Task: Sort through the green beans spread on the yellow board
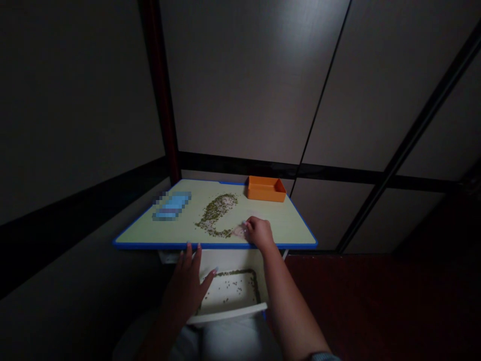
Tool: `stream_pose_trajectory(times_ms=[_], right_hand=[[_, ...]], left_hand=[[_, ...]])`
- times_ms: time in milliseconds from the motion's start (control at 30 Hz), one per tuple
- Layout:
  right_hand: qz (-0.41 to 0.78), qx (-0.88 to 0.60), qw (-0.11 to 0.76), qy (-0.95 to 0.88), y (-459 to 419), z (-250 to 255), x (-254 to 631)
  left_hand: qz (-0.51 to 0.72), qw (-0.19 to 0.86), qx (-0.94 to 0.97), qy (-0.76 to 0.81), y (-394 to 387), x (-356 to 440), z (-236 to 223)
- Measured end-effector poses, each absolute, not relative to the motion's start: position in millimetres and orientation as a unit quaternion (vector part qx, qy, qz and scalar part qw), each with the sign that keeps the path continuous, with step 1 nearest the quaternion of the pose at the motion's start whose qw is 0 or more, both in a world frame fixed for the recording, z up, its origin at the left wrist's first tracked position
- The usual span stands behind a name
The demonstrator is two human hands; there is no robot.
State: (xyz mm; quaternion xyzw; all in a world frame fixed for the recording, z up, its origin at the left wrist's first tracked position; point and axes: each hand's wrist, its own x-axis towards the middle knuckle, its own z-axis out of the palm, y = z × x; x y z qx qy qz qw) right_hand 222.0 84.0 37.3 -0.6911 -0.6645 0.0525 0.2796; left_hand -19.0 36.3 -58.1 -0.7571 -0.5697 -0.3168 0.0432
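A pile of small green grains, like mung beans point(215, 214), mixed with paler bits, lies spread over the middle of the pale table top point(150, 231). At the pile's front right end, my right hand point(260, 231) rests low over the table with its fingers pinched together. What sits between those fingertips, if anything, is too small to make out. A pale pinkish patch of small bits point(239, 231) lies just beside them. My left hand point(190, 281) is open, fingers spread, over the left side of a white drawer point(229, 313), its fingertips near the table's front edge.
Loose green grains line the drawer's floor and inner edges, below the table's blue rim point(218, 246). At the back right corner stands an orange box point(266, 194). A blurred-out blue object point(173, 205) lies on the left. Dark panelled walls point(248, 90) enclose the back and left.
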Motion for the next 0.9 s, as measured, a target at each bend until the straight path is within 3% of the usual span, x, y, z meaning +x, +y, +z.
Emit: stream_pose_trajectory(times_ms=[333,700,900], right_hand=[[0.007,-0.795,0.280,-0.537,86,35,235],[0.031,-0.776,0.228,-0.588,83,38,233],[0.027,-0.748,0.249,-0.614,83,39,231]], left_hand=[[-0.314,0.029,-0.755,-0.575,35,-19,-54],[-0.293,0.021,-0.759,-0.581,35,-17,-49],[-0.291,0.027,-0.758,-0.583,33,-18,-49]])
